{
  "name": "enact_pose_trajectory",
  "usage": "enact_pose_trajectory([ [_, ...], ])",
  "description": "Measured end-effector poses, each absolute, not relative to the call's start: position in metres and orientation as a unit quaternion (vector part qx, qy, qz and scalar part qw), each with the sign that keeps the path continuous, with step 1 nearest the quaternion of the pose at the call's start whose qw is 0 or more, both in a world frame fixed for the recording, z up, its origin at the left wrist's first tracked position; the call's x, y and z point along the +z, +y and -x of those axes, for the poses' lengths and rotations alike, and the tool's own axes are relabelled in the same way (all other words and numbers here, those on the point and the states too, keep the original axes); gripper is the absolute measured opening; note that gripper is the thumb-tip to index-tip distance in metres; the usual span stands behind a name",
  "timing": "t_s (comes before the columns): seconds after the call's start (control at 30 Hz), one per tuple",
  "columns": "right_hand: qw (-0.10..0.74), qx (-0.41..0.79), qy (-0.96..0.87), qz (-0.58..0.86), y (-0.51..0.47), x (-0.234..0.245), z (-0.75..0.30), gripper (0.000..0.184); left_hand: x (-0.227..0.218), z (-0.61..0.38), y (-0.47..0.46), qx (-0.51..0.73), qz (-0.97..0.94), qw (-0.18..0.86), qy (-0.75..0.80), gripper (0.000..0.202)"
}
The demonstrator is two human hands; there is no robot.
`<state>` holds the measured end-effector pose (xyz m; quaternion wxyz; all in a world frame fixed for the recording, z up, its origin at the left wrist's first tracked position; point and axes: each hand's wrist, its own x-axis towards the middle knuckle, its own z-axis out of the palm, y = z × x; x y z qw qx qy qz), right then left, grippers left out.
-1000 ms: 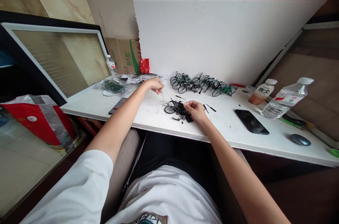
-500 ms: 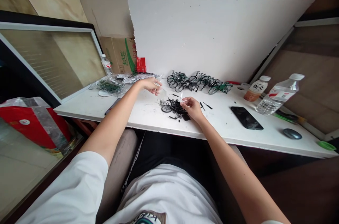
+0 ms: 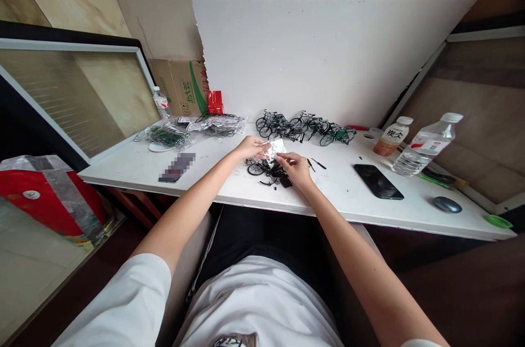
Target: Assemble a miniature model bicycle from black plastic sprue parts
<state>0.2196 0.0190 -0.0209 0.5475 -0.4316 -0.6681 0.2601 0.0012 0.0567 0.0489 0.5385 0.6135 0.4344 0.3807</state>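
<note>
Between my two hands is a small clear plastic bag [image 3: 276,148], shiny and crinkled, held up over the table. My left hand [image 3: 253,147] pinches its left side, while my right hand [image 3: 294,166] grips its lower right edge. Whether the bag has anything inside is too small to tell. Just below lies a pile of black model bicycle parts [image 3: 268,171], with a spoked wheel at its left side, partly covered by my hands. Behind them stand several assembled miniature bicycles [image 3: 279,125], dark with green pieces. A thin black screwdriver-like stick [image 3: 319,164] lies right of my right hand.
On the white table [image 3: 221,183], bagged parts [image 3: 168,135] lie at the left, near a phone [image 3: 176,168]. To the right are a black phone [image 3: 378,181], a mouse [image 3: 447,204], a brown drink bottle [image 3: 392,136] and a water bottle [image 3: 427,145]. A white board [image 3: 328,52] stands behind.
My left hand has moved right and slightly down to meet my right hand at the plastic bag. The phone at the left, earlier mostly behind my forearm, now shows. The view has shifted slightly.
</note>
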Motion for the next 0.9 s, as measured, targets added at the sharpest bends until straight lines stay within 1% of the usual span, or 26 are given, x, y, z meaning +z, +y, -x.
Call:
enact_pose_trajectory([
  [0.13, 0.561, 0.229, -0.659, 0.445, 0.021, -0.022, -0.223, 0.045, 0.040, -0.009, 0.052, 0.387, -0.602, 0.548, 0.433, 0.053],
  [0.27, 0.566, 0.210, -0.645, 0.468, 0.023, -0.023, -0.223, 0.047, 0.035, -0.007, 0.052, 0.388, -0.606, 0.564, 0.405, 0.054],
  [0.47, 0.542, 0.171, -0.687, 0.453, 0.020, -0.023, -0.219, 0.042, 0.032, -0.005, 0.053, 0.398, -0.592, 0.550, 0.433, 0.040],
  [0.6, 0.559, 0.159, -0.664, 0.470, 0.021, -0.024, -0.219, 0.048, 0.031, 0.006, 0.060, 0.395, -0.568, 0.560, 0.456, 0.033],
  [0.7, 0.576, 0.166, -0.635, 0.487, 0.023, -0.027, -0.219, 0.045, 0.026, 0.019, 0.071, 0.452, -0.488, 0.595, 0.451, 0.030],
  [0.83, 0.571, 0.178, -0.636, 0.488, 0.027, -0.031, -0.219, 0.036, 0.023, 0.038, 0.091, 0.502, -0.422, 0.581, 0.482, 0.018],
  [0.9, 0.561, 0.180, -0.646, 0.485, 0.027, -0.033, -0.217, 0.033, 0.027, 0.049, 0.103, 0.522, -0.396, 0.575, 0.490, 0.017],
])
